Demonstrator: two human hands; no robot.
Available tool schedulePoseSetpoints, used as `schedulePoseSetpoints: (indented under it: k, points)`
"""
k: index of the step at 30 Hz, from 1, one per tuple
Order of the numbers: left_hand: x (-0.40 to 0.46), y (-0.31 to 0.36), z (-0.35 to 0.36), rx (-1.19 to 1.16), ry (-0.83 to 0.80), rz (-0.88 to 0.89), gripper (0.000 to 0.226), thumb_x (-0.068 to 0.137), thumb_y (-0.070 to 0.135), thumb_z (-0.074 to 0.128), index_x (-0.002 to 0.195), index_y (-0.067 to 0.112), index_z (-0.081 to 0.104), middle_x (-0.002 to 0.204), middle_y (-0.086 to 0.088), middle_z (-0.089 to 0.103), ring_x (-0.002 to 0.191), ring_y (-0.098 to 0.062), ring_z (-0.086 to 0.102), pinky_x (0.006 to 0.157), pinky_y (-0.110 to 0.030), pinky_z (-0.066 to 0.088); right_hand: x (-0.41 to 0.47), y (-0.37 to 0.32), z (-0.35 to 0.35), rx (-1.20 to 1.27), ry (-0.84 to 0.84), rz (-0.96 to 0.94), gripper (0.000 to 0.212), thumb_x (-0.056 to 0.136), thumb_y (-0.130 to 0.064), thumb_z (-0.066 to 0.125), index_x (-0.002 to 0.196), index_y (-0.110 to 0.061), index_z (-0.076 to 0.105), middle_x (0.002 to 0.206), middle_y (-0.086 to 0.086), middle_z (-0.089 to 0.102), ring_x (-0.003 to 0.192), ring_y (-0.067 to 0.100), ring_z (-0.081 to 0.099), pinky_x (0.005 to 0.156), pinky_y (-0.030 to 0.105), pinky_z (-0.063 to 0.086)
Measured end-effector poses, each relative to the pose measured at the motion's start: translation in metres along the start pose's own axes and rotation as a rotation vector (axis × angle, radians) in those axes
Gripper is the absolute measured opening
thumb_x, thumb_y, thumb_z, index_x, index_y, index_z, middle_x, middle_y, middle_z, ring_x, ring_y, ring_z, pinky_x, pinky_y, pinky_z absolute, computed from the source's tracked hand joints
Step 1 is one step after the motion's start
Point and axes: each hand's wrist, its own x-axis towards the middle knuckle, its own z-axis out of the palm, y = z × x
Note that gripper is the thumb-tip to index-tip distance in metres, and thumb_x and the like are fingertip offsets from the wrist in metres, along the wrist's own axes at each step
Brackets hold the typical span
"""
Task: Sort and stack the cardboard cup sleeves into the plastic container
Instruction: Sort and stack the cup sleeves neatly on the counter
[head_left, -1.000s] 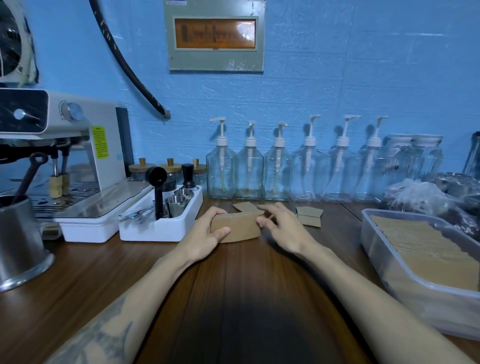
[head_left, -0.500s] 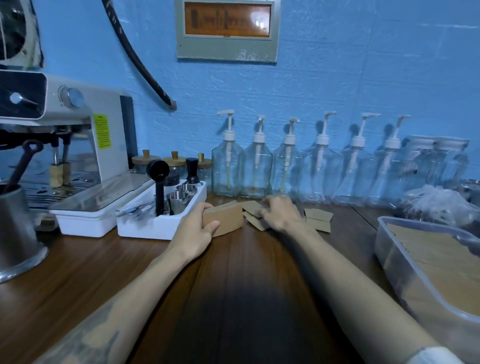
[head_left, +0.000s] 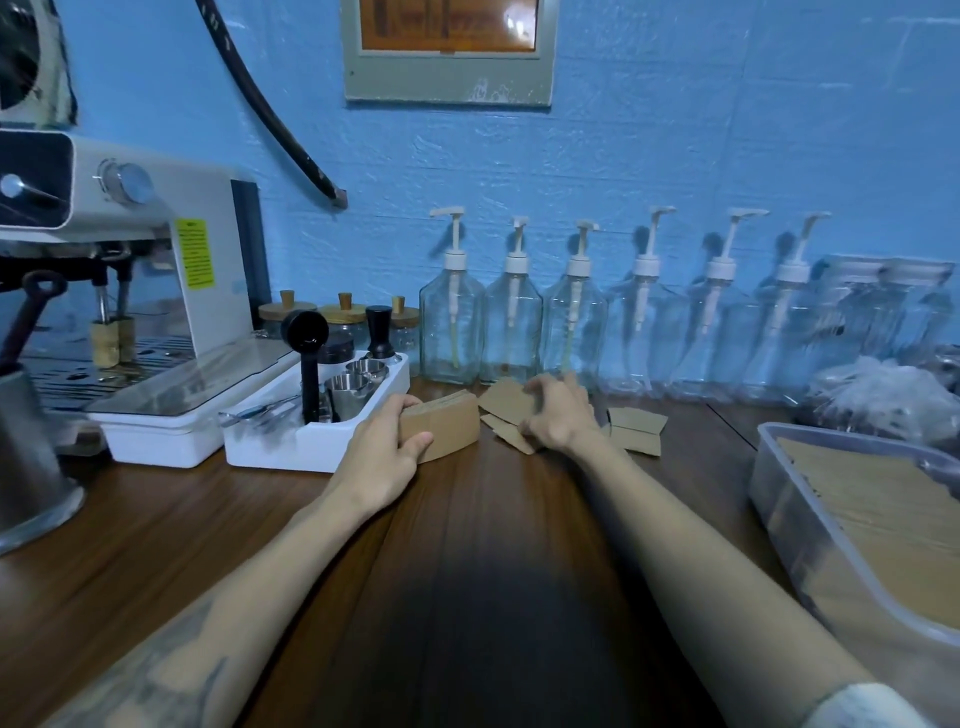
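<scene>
My left hand grips a small stack of flat brown cardboard cup sleeves standing on edge on the wooden counter. Just to its right, my right hand has its fingers curled on loose sleeves lying near the pump bottles. More loose sleeves lie right of that hand. The clear plastic container sits at the far right, filled with a flat layer of stacked sleeves.
A white tray with a black scoop and steel cups stands left of my left hand, beside an espresso machine. A row of glass pump bottles lines the blue wall. A steel pitcher sits far left.
My right hand let go of the stack's right end and reached back to the loose sleeves by the bottles. My left hand kept the stack, shifting it slightly left.
</scene>
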Motion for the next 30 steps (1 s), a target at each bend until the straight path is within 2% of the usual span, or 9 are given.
schedulePoseSetpoints:
  k: [4,8,10,12,16,21,24,27,30]
  points:
    - [-0.001,0.002,-0.001,-0.014,-0.009,0.006,0.026,0.096,0.023,0.062,0.118,0.026,0.050,0.113,-0.001,0.062,0.099,-0.018,0.058,0.081,-0.027,0.043,-0.011,0.013,-0.011,0.239,0.023,0.070,0.049,0.074,0.007,0.074,0.114,-0.017,0.064,0.129,0.011,0.038,0.116,0.038,0.053,0.099,0.046,0.049]
    - [-0.003,0.005,-0.002,-0.023,-0.013,-0.004,0.027,0.096,0.022,0.062,0.119,0.025,0.049,0.115,-0.001,0.061,0.102,-0.019,0.057,0.084,-0.028,0.044,-0.030,0.028,-0.025,0.339,0.132,0.097,0.046,0.077,0.012,0.068,0.112,-0.017,0.065,0.103,0.007,0.062,0.098,0.026,0.065,0.085,0.039,0.057]
    - [-0.004,0.005,-0.003,-0.034,-0.016,-0.014,0.028,0.096,0.022,0.062,0.120,0.025,0.049,0.117,-0.002,0.061,0.104,-0.020,0.057,0.088,-0.031,0.046,-0.043,0.034,-0.031,0.399,0.204,0.105,0.048,0.080,0.011,0.067,0.118,-0.017,0.062,0.076,-0.001,0.055,0.073,0.015,0.062,0.071,0.032,0.057]
    - [-0.004,0.006,-0.005,-0.053,-0.023,-0.024,0.029,0.095,0.021,0.063,0.120,0.024,0.049,0.118,-0.003,0.061,0.106,-0.021,0.057,0.091,-0.032,0.047,-0.055,0.034,-0.035,0.493,0.280,0.106,0.047,0.082,0.012,0.064,0.120,-0.014,0.061,0.065,-0.005,0.043,0.066,0.013,0.058,0.072,0.028,0.055]
    - [-0.006,0.005,-0.006,-0.106,-0.054,-0.044,0.031,0.095,0.017,0.064,0.121,0.022,0.048,0.118,-0.005,0.060,0.107,-0.021,0.056,0.091,-0.031,0.046,-0.074,0.021,-0.041,0.678,0.289,0.071,0.041,0.084,0.017,0.060,0.115,-0.010,0.062,0.067,-0.003,0.048,0.078,0.020,0.062,0.085,0.042,0.057]
    - [-0.009,0.006,-0.012,-0.206,-0.230,-0.029,0.053,0.087,0.003,0.071,0.128,0.021,0.043,0.116,-0.001,0.055,0.103,-0.017,0.055,0.079,-0.017,0.046,-0.084,0.007,-0.026,0.637,0.137,-0.027,0.042,0.088,0.020,0.051,0.122,-0.002,0.061,0.071,-0.007,0.043,0.056,-0.002,0.053,0.094,0.040,0.055]
    - [-0.011,0.009,-0.015,-0.294,-0.370,-0.036,0.069,0.079,-0.003,0.077,0.129,0.027,0.040,0.110,0.002,0.058,0.093,-0.010,0.060,0.074,-0.013,0.050,-0.084,-0.001,-0.016,0.549,0.129,-0.065,0.042,0.086,0.016,0.056,0.123,-0.004,0.063,0.071,-0.007,0.045,0.050,0.000,0.048,0.090,0.036,0.057]
    - [-0.011,0.011,-0.020,-0.320,-0.420,-0.096,0.073,0.077,-0.008,0.069,0.129,0.035,0.039,0.108,-0.010,0.062,0.078,-0.012,0.061,0.065,-0.023,0.051,-0.085,-0.007,-0.010,0.509,0.141,-0.086,0.044,0.081,0.009,0.069,0.122,-0.007,0.065,0.075,-0.006,0.048,0.059,0.005,0.047,0.087,0.039,0.059]
    - [-0.011,0.013,-0.024,-0.297,-0.463,-0.157,0.074,0.067,0.005,0.060,0.126,0.045,0.039,0.107,-0.012,0.062,0.076,-0.016,0.058,0.065,-0.027,0.048,-0.087,-0.010,-0.006,0.456,0.134,-0.116,0.044,0.081,0.006,0.071,0.123,-0.008,0.065,0.080,-0.001,0.048,0.069,0.012,0.054,0.078,0.037,0.061]
